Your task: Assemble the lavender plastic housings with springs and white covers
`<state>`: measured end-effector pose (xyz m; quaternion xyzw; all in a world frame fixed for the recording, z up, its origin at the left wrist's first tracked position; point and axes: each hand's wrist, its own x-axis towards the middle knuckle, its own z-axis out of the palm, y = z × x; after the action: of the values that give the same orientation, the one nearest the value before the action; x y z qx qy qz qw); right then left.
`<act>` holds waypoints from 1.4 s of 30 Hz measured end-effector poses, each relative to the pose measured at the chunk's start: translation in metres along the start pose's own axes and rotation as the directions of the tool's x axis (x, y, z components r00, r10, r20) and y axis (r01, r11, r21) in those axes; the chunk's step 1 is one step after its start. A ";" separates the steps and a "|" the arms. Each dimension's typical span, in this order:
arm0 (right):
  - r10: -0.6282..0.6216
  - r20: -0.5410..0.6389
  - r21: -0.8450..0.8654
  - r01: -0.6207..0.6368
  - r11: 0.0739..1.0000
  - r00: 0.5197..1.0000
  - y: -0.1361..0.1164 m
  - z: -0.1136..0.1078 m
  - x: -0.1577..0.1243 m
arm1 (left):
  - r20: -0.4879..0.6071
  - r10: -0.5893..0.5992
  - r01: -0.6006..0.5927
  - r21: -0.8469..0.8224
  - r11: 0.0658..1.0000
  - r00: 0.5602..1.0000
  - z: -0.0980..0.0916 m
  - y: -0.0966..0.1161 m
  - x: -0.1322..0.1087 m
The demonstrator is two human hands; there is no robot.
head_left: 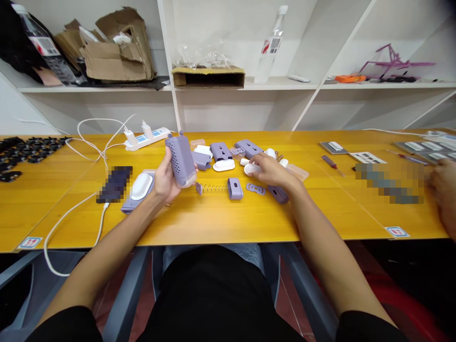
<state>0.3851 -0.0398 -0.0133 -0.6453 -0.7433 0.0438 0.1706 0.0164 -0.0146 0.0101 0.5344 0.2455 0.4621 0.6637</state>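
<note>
Left hand (166, 178) gripped purple case (181, 159) by sides: likely light, hard. Right hand (270, 169) touched white piece (251, 169); couldn't tell grip.

Above the desk (213, 228), the left hand (164, 179) holds a lavender perforated casing (181, 159) nearly upright, while the right hand (267, 169) touches a white oval piece (251, 169). A coil spring (214, 188) lies between the hands; a power strip (151, 137) sits beyond the left one, a screwdriver (329, 163) right of the other.

Torn brown box (114, 61) sat upper left. Clear bottle (270, 47) stood just right of top middle. Purple frame (395, 63) sat upper right. White plug strip (152, 137) lay left.
</note>
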 end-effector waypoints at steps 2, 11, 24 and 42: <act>0.006 -0.032 0.012 -0.005 1.000 0.999 0.002 0.000 0.001 | -0.017 0.003 -0.003 -0.033 0.999 1.000 -0.003 -0.003 0.002; -0.009 -0.217 0.110 0.033 0.993 0.976 0.014 0.002 0.004 | -0.090 0.113 -0.128 -0.187 0.974 0.990 -0.003 -0.010 0.008; 0.125 -0.407 0.369 0.037 0.929 0.905 0.007 0.000 0.003 | 0.000 -0.088 0.086 -0.196 0.977 0.996 -0.002 0.004 0.002; 0.142 -0.068 0.997 0.071 -0.013 0.988 -0.016 -0.016 0.001 | -0.109 -0.077 0.057 -0.173 0.983 0.991 0.005 0.002 0.001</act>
<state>0.3752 -0.0439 0.0067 -0.3517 -0.4591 0.5153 0.6325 0.0199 -0.0164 0.0139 0.4397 0.2611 0.4888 0.7068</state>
